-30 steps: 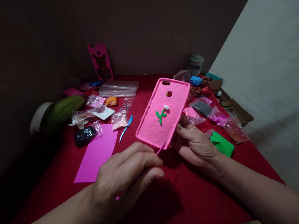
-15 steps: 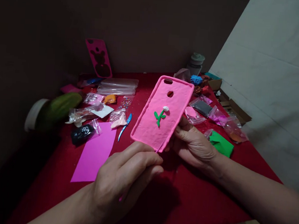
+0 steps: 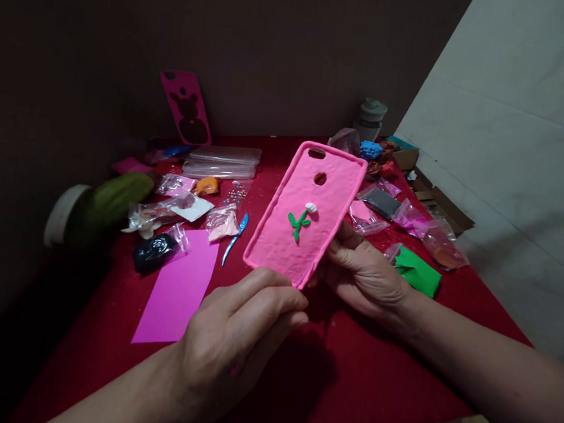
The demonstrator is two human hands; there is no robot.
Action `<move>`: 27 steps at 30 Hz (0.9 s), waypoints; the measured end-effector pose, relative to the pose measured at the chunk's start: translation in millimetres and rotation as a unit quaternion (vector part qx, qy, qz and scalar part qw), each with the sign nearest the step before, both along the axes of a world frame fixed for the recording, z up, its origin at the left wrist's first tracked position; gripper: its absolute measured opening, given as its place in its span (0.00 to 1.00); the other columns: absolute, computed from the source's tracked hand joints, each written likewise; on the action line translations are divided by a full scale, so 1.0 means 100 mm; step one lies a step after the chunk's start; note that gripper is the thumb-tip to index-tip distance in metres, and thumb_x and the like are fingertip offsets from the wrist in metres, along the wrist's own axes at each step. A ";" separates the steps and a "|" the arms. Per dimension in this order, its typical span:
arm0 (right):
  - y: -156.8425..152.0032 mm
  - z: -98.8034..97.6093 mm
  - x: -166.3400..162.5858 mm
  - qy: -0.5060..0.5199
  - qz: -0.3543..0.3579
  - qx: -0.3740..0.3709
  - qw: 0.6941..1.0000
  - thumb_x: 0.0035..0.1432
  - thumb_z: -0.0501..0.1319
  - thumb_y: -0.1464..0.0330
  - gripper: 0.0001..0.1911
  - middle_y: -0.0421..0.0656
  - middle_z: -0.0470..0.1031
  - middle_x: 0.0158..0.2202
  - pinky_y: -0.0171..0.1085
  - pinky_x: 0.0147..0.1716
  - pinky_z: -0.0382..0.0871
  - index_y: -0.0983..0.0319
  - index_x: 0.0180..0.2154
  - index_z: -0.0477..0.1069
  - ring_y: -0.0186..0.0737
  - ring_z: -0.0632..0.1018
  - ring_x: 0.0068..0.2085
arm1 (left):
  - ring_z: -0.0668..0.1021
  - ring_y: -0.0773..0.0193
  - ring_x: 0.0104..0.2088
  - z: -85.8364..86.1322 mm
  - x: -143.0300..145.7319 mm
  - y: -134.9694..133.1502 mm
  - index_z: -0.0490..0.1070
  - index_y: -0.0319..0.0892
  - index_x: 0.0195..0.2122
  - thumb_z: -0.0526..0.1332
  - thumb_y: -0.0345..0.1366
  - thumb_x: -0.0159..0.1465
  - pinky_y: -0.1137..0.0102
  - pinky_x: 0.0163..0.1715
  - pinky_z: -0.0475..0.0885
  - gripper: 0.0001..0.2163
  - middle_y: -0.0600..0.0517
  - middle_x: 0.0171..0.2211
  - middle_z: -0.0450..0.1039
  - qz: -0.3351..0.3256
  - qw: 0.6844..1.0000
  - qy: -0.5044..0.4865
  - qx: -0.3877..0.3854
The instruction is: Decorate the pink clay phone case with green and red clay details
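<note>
A pink clay-covered phone case (image 3: 280, 237) is held up at a tilt above the table, with my right hand (image 3: 364, 272) closed on its right edge. On its face lies a green clay stem with leaves (image 3: 298, 224), topped by a small white clay bud (image 3: 310, 208). My left hand (image 3: 250, 319) is closed at the case's lower corner, its fingertips touching or very near the rim. From under that hand peeks the pink end of a thin stick-like tool (image 3: 233, 370); the rest is hidden by the fingers.
Purple sheet (image 3: 179, 294), blue clay knife (image 3: 236, 237) and bagged black clay (image 3: 154, 251) lie left. Green clay (image 3: 417, 272) and other bags are right. Behind stand a pink bear-pattern case (image 3: 187, 109), clear cases (image 3: 222, 162) and a bottle (image 3: 370, 118).
The thin tool's tip, seen before at the case's lower corner, is now hidden behind my left fingers. The case has shifted very slightly; my right hand keeps its grip.
</note>
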State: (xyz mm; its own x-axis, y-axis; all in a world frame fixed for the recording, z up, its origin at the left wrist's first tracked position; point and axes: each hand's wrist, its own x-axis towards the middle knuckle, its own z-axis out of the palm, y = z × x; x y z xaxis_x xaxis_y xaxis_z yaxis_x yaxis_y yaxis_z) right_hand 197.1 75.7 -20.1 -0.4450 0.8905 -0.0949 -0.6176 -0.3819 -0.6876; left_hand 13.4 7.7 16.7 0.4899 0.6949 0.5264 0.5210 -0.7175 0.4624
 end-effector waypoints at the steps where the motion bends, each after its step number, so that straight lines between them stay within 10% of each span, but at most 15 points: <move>1: 0.00 0.00 0.00 0.001 0.001 0.001 1.000 0.48 0.71 0.73 0.08 0.33 0.77 0.29 0.39 0.42 0.71 0.57 0.29 0.74 0.33 0.75 0.31 | 0.76 0.69 0.33 0.00 0.00 0.00 0.69 0.37 0.40 0.57 0.25 0.68 0.78 0.31 0.70 0.04 0.49 0.35 0.73 0.000 1.000 0.002 0.001; 27: 0.01 -0.02 0.00 0.022 0.022 0.006 0.999 0.50 0.72 0.72 0.08 0.32 0.78 0.29 0.34 0.33 0.72 0.57 0.31 0.74 0.31 0.76 0.30 | 0.74 0.70 0.30 -0.08 0.03 0.02 0.68 0.38 0.39 0.55 0.25 0.69 0.77 0.28 0.68 0.05 0.51 0.33 0.71 -0.012 0.999 -0.003 0.052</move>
